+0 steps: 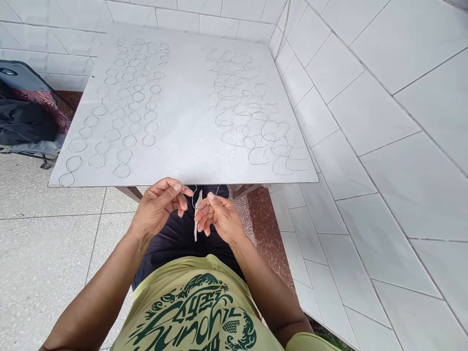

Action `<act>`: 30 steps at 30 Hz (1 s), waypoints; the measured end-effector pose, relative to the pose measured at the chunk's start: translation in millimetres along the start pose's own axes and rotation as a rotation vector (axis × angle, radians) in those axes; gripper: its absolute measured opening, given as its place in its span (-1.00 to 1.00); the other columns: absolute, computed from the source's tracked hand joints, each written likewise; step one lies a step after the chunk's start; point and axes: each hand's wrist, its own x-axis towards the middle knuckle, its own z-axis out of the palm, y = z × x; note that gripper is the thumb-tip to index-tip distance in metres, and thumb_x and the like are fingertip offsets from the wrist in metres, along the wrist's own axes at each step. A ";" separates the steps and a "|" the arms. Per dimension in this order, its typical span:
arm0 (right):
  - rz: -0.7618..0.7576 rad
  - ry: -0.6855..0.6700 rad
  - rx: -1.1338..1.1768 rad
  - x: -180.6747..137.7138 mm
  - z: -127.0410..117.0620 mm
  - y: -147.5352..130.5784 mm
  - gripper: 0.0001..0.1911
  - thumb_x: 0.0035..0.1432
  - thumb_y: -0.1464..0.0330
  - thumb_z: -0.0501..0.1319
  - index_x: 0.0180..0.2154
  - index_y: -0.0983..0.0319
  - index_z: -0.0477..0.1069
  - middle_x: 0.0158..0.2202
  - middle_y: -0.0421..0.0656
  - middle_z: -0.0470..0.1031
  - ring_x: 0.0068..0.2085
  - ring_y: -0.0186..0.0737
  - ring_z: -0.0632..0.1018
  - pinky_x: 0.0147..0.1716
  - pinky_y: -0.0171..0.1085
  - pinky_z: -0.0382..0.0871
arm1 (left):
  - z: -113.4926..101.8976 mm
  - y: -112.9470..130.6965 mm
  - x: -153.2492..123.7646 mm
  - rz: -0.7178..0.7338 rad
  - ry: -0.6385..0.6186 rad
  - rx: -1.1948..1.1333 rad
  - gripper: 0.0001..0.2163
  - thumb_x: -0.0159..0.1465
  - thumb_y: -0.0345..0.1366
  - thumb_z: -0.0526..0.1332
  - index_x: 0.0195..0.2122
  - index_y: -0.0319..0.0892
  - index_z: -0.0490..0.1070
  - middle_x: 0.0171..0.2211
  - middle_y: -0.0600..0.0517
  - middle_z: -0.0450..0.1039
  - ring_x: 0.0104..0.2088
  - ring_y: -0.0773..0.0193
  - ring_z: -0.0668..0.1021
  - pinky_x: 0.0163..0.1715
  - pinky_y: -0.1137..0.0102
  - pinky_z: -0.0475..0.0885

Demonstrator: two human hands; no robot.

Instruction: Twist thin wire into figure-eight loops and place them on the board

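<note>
My left hand and my right hand are held together over my lap, just in front of the white table's near edge. Both pinch a thin bent wire that curves between the fingertips. My right hand also holds a small pale flat stick that hangs down from its fingers. On the left half of the table lie rows of figure-eight wire shapes. On the right half lies a loose tangle of curved wire pieces.
A white tiled wall runs close along the table's right side. A dark folding chair with bags stands at the left. Speckled floor tiles lie below, with a reddish patterned strip near my right leg.
</note>
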 end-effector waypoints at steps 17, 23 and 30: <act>0.035 0.081 -0.109 2.6 -2.0 -13.0 -0.45 0.25 -0.13 0.28 -0.27 0.26 0.52 -0.43 -0.04 0.69 -0.53 -0.14 0.68 -0.72 -0.39 0.40 | -35.6 22.3 7.7 -0.091 -0.204 0.313 -0.73 0.35 -0.08 0.35 -0.14 -0.20 0.57 -0.38 -0.09 0.61 -0.65 0.40 0.41 -0.69 0.50 0.26; 0.003 0.106 -0.252 -1.0 3.8 -14.2 -0.47 0.29 -0.11 0.25 -0.28 0.26 0.54 -0.44 -0.06 0.67 -0.58 -0.20 0.65 -0.74 -0.41 0.36 | -26.5 38.0 15.2 -0.170 -0.297 0.566 -0.58 0.31 -0.01 0.38 0.11 -0.10 0.59 -0.50 -0.03 0.59 -0.70 0.41 0.31 -0.72 0.49 0.14; 0.016 0.141 -0.096 2.1 2.0 -13.4 -0.46 0.27 -0.12 0.27 -0.25 0.26 0.53 -0.46 -0.07 0.66 -0.56 -0.18 0.65 -0.75 -0.40 0.37 | -18.8 32.5 24.0 -0.110 -0.209 0.603 -0.71 0.27 -0.02 0.40 -0.19 -0.13 0.72 -0.62 0.00 0.52 -0.73 0.43 0.24 -0.73 0.50 0.06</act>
